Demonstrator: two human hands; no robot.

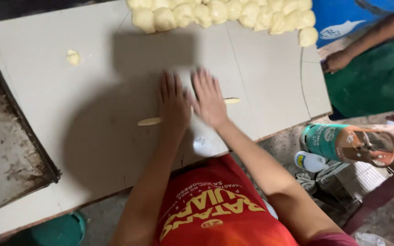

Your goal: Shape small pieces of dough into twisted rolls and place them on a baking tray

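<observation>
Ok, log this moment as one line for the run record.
left hand: flat on dough rope | right hand: flat on same rope | dough balls: far table edge | baking tray: left

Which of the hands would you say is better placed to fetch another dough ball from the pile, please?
Probably the right. Both hands lie flat on the dough strip, but the right hand sits nearer the pile of dough balls at the table's far edge. The left hand sits slightly lower and further left.

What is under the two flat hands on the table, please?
A thin rope of dough lies under the left hand and right hand. Its ends stick out on both sides on the pale table. The middle part is covered by the palms.
</observation>
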